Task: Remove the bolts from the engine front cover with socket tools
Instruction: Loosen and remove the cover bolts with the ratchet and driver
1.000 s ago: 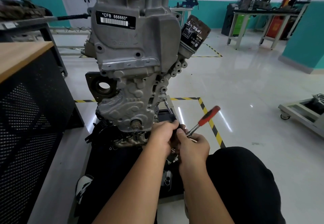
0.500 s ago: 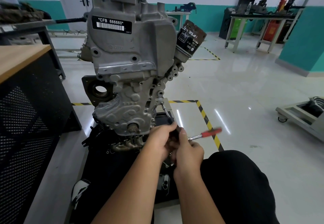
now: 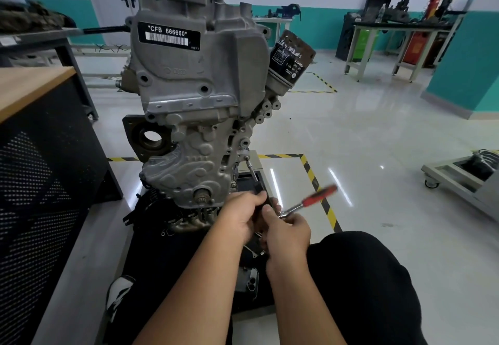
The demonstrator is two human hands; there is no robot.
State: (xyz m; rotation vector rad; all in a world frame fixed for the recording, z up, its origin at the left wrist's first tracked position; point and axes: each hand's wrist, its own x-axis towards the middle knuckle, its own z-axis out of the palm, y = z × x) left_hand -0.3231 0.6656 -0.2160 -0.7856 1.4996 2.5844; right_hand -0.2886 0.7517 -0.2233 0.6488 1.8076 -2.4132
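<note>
Wooden tabletop [image 3: 32, 85] at far left, over a perforated black panel. Engine front cover [image 3: 189, 139] stands upright at centre, oil filter [image 3: 290, 58] on its upper right. Extension bar [image 3: 252, 173] runs from a bolt [image 3: 246, 157] on the cover's right edge down into the hands. Left hand [image 3: 241, 215] is curled round the bar's lower end, steadying it. Right hand [image 3: 289, 232] grips the ratchet [image 3: 310, 201] near its head; the red handle is motion-blurred and points right. Judgement: loosening step under way. To do it well, keep the bar in line with the bolt, press the socket fully home, and swing in short arcs so it does not slip off.
</note>
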